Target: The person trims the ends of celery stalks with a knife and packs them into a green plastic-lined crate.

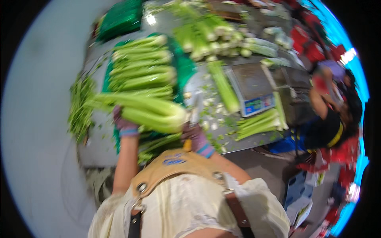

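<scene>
In my gloved left hand [126, 122] is a large celery bunch [151, 114], gripped near its leafy end. Its pale root end points right, close to my right hand [198, 138], also gloved. That hand grips a knife [194, 114] with a yellow handle; motion blur softens the blade, which points away from me. Whether the blade touches the celery I cannot tell. Just beyond the held bunch, a row of celery bunches [143, 68] lies side by side on green plastic sheeting [183, 65]. More stalks [166, 142] lie below the held bunch, partly hidden by it and my apron.
The metal table [98, 156] carries cut celery leaves [80, 110] at left and scattered trimmings [214, 119]. A digital scale [253, 83] stands right, beside loose celery stalks [259, 123]. Behind are a celery pile [208, 35] and a green-wrapped bundle [122, 19]. Another person [324, 119] is at right.
</scene>
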Tool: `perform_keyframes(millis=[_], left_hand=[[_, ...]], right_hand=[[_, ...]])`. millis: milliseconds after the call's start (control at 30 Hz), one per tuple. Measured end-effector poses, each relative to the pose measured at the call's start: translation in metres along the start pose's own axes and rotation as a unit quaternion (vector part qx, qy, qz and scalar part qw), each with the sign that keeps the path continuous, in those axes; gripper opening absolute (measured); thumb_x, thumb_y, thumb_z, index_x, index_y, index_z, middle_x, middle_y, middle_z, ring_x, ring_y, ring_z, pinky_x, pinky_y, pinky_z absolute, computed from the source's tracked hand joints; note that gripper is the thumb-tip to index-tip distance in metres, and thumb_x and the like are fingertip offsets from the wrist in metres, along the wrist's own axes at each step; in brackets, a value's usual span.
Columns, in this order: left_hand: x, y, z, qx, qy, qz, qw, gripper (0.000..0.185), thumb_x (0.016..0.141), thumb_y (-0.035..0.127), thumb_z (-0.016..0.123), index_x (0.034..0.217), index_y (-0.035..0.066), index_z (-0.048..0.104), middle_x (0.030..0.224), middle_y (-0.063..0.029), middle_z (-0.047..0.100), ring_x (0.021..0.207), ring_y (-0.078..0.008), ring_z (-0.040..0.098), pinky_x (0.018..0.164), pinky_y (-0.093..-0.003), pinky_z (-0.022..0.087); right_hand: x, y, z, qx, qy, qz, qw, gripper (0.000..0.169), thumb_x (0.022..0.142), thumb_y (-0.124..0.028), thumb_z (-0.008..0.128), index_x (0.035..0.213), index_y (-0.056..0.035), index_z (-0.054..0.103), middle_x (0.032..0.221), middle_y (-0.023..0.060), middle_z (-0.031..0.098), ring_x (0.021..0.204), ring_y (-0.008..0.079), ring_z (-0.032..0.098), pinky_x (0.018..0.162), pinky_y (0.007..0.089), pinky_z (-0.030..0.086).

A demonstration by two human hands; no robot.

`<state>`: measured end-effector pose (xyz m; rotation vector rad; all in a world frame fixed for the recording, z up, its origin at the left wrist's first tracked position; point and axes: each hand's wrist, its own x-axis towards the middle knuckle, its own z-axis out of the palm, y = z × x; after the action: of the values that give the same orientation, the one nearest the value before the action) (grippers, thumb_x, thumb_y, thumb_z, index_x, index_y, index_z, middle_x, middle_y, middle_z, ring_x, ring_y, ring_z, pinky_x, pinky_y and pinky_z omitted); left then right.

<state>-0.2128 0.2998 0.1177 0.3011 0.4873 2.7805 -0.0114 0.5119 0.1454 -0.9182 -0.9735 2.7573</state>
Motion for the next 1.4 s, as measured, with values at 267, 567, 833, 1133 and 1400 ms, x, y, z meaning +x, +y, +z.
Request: perform_keyframes(millis=[267, 567, 833, 1133, 1400], left_hand=[[-0.067, 0.029, 0.160, 0.713, -0.153, -0.201, 0.654, 0.057, 0.072, 0.021, 0.074, 0.121, 0.003, 0.053, 0.118, -0.0165, 0.058, 0.109, -0.0259, 0.057, 0.093, -0.0390, 0.044], [-0.031, -0.045, 0.266, 0.911, -0.402, 0.017, 0.086, 0.105, 0.052, 0.033, 0.081, 0.140, 0.007, 0.030, 0.137, -0.0229, 0.036, 0.123, -0.0407, 0.039, 0.105, -0.0488, 0.028], [-0.031, -0.014, 0.154, 0.683, -0.283, -0.381, 0.555, 0.099, 0.051, 0.026, 0.081, 0.136, 0.005, 0.035, 0.128, -0.0141, 0.050, 0.114, -0.0291, 0.051, 0.098, -0.0390, 0.040], [-0.073, 0.030, 0.145, 0.644, -0.208, -0.239, 0.696, 0.098, 0.054, 0.021, 0.080, 0.138, 0.002, 0.032, 0.129, -0.0144, 0.049, 0.121, -0.0244, 0.046, 0.104, -0.0361, 0.034], [-0.082, 0.027, 0.147, 0.637, -0.174, -0.237, 0.712, 0.096, 0.055, 0.014, 0.079, 0.138, 0.003, 0.032, 0.128, -0.0132, 0.049, 0.120, -0.0233, 0.047, 0.102, -0.0351, 0.036]], right_hand=[[0.015, -0.024, -0.010, 0.076, -0.094, 0.002, 0.993, 0.033, 0.077, -0.041, 0.071, 0.090, -0.0126, 0.062, 0.060, -0.0021, 0.053, 0.041, 0.0069, 0.040, 0.037, 0.0222, 0.028], [-0.017, -0.059, 0.029, -0.041, -0.103, -0.048, 0.993, 0.034, 0.074, -0.034, 0.075, 0.092, -0.0088, 0.060, 0.071, -0.0012, 0.059, 0.043, 0.0052, 0.044, 0.037, 0.0208, 0.032], [0.002, -0.029, -0.009, -0.154, -0.148, 0.067, 0.975, 0.039, 0.081, -0.025, 0.069, 0.112, -0.0052, 0.058, 0.079, -0.0005, 0.060, 0.054, 0.0060, 0.052, 0.047, 0.0228, 0.043], [-0.048, -0.070, 0.046, -0.622, -0.156, -0.299, 0.706, 0.030, 0.076, -0.011, 0.064, 0.105, -0.0086, 0.057, 0.078, 0.0132, 0.063, 0.069, 0.0296, 0.063, 0.061, 0.0359, 0.049], [-0.045, -0.065, 0.058, -0.748, -0.201, -0.303, 0.556, 0.040, 0.068, -0.010, 0.065, 0.107, -0.0091, 0.054, 0.087, 0.0123, 0.063, 0.076, 0.0315, 0.063, 0.062, 0.0408, 0.049]])
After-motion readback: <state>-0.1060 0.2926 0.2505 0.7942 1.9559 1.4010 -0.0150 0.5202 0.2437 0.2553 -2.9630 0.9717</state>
